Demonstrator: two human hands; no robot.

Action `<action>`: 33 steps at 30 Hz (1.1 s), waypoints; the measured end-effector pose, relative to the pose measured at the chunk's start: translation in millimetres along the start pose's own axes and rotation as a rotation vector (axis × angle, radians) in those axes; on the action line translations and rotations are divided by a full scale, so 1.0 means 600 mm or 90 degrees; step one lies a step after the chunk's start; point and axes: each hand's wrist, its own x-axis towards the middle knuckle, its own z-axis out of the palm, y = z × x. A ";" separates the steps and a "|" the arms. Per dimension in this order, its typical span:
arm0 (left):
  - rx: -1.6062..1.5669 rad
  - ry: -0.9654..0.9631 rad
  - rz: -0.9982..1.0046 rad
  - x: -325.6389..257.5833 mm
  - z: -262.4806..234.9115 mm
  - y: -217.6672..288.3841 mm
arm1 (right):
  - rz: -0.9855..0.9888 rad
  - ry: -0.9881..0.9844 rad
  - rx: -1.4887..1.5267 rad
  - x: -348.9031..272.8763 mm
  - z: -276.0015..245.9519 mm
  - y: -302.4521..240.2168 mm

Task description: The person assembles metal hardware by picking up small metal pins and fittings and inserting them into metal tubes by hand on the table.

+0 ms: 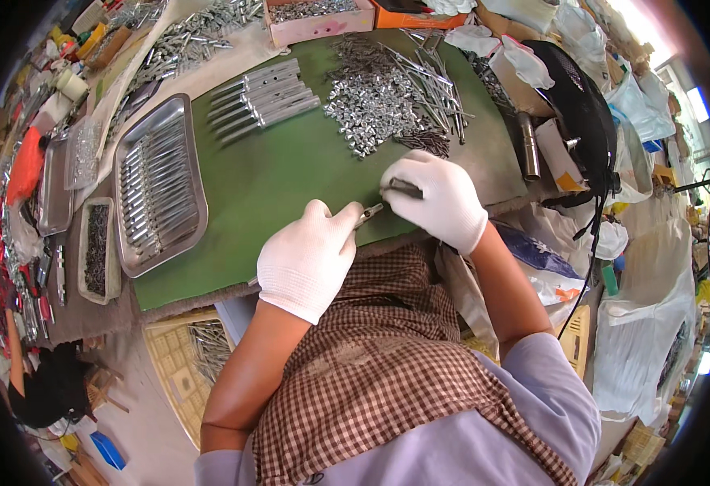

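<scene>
Both hands wear white gloves at the near edge of a green mat [290, 170]. My left hand [306, 257] is closed around a thin metal rod [369, 214] whose tip sticks out toward the right hand. My right hand [440, 198] pinches a small dark metal part [403, 189] just above that tip. A heap of small shiny metal pieces [371, 101] lies beyond the right hand, with long thin rods [432, 77] beside it.
A steel tray [159, 182] full of metal tubes sits at the left, with a row of tubes [266, 97] above it. Smaller trays [96, 247] stand further left. A pink box [318, 20], plastic bags [638, 105] and a black object [582, 113] crowd the back and right.
</scene>
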 end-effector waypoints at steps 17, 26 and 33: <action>0.009 -0.010 0.025 0.001 0.001 -0.004 | 0.014 -0.044 0.038 -0.016 0.035 -0.017; 0.055 -0.050 0.070 0.000 -0.003 -0.016 | -0.040 0.023 0.133 -0.001 0.026 -0.028; 0.051 -0.054 0.059 0.005 -0.008 -0.009 | 0.085 0.144 1.086 0.029 0.089 -0.027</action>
